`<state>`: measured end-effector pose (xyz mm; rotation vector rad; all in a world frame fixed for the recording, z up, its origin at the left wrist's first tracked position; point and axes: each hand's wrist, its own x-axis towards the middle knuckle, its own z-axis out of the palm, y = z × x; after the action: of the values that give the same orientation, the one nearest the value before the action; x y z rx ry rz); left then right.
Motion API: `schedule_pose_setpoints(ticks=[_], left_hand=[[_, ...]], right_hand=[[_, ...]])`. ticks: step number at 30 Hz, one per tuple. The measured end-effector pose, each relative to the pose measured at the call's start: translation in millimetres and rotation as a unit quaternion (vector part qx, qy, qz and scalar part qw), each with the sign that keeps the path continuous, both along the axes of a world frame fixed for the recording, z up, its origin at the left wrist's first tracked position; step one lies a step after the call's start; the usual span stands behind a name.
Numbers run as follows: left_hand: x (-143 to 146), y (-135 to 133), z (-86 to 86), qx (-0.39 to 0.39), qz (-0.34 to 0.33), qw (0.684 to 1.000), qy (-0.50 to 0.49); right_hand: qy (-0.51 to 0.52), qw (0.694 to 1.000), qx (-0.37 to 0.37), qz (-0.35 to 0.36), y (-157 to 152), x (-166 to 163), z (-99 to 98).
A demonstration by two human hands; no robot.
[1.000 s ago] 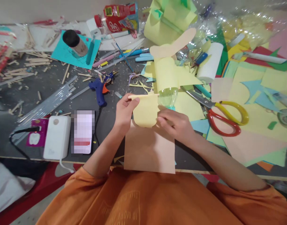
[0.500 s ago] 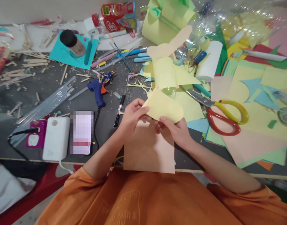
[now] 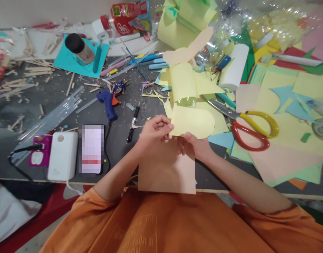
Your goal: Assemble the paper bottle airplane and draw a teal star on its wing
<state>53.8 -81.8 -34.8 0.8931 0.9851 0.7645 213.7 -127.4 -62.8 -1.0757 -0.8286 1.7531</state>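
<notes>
A pale yellow paper cutout point(image 3: 193, 121), rounded at its right end, is held up between my two hands. My left hand point(image 3: 157, 130) pinches its left edge between thumb and fingers. My right hand point(image 3: 195, 144) grips the lower edge, thumb in front and fingers behind, partly hidden. Under the hands lies a pale pink paper sheet point(image 3: 166, 175) at the table's front edge. Just beyond the cutout is a clear bottle wrapped in yellow paper point(image 3: 184, 82), with a long peach paper strip point(image 3: 198, 45) at its far end.
Scissors point(image 3: 246, 128) with red and yellow handles lie right of my hands, by stacked coloured paper point(image 3: 293, 123). A blue glue gun point(image 3: 108, 102), a black pen point(image 3: 133, 123), a phone point(image 3: 91, 149) and a white power bank point(image 3: 62, 156) lie to the left.
The yellow cutout has turned so its long side lies nearly level, and it has shifted slightly right. My left hand has moved a little right and down with it.
</notes>
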Motion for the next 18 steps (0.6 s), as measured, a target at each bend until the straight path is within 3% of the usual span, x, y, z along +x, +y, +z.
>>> schedule_pose_setpoints(ticks=[6, 10, 12, 15, 17, 18], left_hand=[[-0.6, -0.9, 6.8, 0.044, -0.038, 0.997, 0.041], [-43.5, 12.5, 23.7, 0.100, -0.035, 0.982, 0.154], [-78.8, 28.3, 30.3, 0.161, -0.010, 0.953, 0.256], [-131.6, 57.7, 31.1, 0.252, 0.143, 0.859, 0.423], [-157.6, 74.8, 25.2, 0.245, 0.158, 0.838, 0.461], [-166.8, 81.5, 20.6, 0.231, 0.128, 0.835, 0.482]], right_hand=[[-0.044, 0.999, -0.020, 0.008, 4.2, -0.3, -0.8], [-0.021, 0.999, -0.030, 0.004, 6.2, -0.2, 2.6], [-0.014, 0.999, -0.041, 0.003, 6.3, 0.0, 4.5], [-0.014, 0.999, -0.038, 0.009, 6.3, 0.9, 6.5], [-0.014, 1.000, -0.023, 0.014, 6.3, 1.7, 5.8], [-0.016, 1.000, -0.015, 0.016, 6.2, 2.2, 4.6]])
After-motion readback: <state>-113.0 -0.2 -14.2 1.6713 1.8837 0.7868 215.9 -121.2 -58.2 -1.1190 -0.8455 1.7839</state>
